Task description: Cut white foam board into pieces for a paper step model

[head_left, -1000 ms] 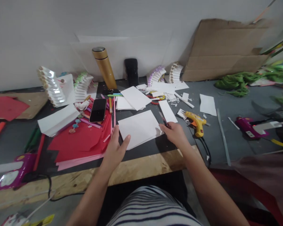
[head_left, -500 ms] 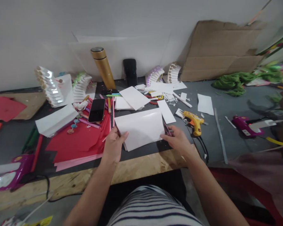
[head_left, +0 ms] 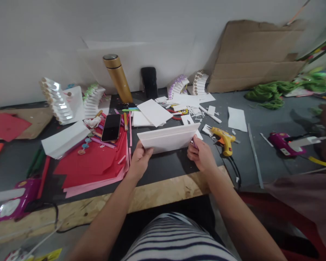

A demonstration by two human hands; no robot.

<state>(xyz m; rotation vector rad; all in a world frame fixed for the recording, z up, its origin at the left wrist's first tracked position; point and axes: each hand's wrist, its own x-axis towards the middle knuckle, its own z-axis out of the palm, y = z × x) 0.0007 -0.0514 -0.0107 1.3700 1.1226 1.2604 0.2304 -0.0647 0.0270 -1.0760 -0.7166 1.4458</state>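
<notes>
A white sheet of board or stiff paper (head_left: 168, 140), possibly several layers thick, is held up off the table between my two hands, tilted so that its long edge faces me. My left hand (head_left: 139, 159) is closed on its lower left corner, thumb in front. My right hand (head_left: 201, 154) grips the right end, its fingers curled. Something small and purple shows between the right fingers, too hidden to name. Behind the sheet lie white paper pieces (head_left: 154, 112) and scraps. Left of my left hand is a stack of red paper (head_left: 89, 159).
A yellow glue gun (head_left: 225, 139) lies right of my right hand, its cord running to the table edge. A phone (head_left: 111, 127) rests on the red paper. A gold flask (head_left: 118, 78), a black object (head_left: 149, 81) and curved white models (head_left: 178, 87) stand along the wall.
Both hands have raised the white sheet and tipped it from nearly flat to steeply tilted. It has moved slightly right. My right fingers have curled further in.
</notes>
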